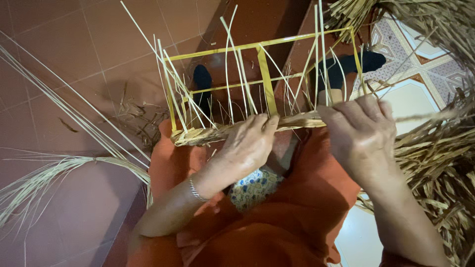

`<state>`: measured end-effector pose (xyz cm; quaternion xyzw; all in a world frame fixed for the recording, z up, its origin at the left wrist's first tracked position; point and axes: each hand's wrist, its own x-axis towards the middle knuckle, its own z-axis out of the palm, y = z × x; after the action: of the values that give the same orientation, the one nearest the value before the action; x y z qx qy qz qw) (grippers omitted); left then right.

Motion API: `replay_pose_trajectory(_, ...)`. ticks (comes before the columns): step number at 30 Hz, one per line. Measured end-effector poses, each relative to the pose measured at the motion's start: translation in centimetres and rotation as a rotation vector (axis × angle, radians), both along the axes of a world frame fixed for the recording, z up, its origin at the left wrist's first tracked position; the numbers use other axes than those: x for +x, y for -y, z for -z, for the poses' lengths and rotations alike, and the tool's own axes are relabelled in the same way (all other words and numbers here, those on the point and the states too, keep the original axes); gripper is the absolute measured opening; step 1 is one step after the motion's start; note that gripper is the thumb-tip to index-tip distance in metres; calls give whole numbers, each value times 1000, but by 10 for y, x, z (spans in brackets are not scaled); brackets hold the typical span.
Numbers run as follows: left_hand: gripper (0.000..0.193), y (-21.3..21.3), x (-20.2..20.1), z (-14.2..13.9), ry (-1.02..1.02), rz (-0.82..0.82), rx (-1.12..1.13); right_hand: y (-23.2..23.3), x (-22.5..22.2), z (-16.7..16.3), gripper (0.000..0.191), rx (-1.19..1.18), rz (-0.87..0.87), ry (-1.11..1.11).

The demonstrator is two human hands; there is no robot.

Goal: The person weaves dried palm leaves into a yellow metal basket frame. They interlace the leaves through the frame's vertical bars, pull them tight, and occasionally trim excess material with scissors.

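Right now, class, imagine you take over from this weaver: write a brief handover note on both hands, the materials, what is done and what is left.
Left hand: closed on the braided straw rim, near the frame's middle bar.
Right hand: gripping the same braid at its right end.
Yellow frame: lies across the lap, over the orange clothing; loose straw strands stand up through it.
Spare straw: a pile on the right, long strands on the floor at left.
Done: one braided edge along the near bar.
Left: the other bars look bare.

Frame point(262, 74) on lap, between hands; loose straw point(49, 173) on floor left, straw heap point(440, 163) right.
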<state>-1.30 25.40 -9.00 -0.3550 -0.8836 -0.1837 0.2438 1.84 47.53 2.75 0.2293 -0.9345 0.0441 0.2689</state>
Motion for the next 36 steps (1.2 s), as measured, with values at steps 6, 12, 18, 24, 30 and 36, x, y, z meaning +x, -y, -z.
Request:
replay_pose_trajectory(6,11,-8,-18,-4,612,-131,299,45,-23,4,23,-2,-188,-638)
replay_pose_trajectory(12,57,-5,-16,-2,461,-171,582,57,-43,56,23,-439,-334,229)
replay_pose_trajectory(18,12,-16,-32,19,693,-321,397,36,-98,93,26,52,161,716)
replay_pose_trajectory(24,21,-29,-35,14,310,-259,-70,30,-130,92,32,-5,50,1082)
replay_pose_trajectory(30,60,-16,-43,-27,1059,-154,-95,31,-145,90,62,-399,-119,1366)
replay_pose_trajectory(36,42,-11,-48,-24,882,-74,-74,22,-143,92,60,-674,-163,1423)
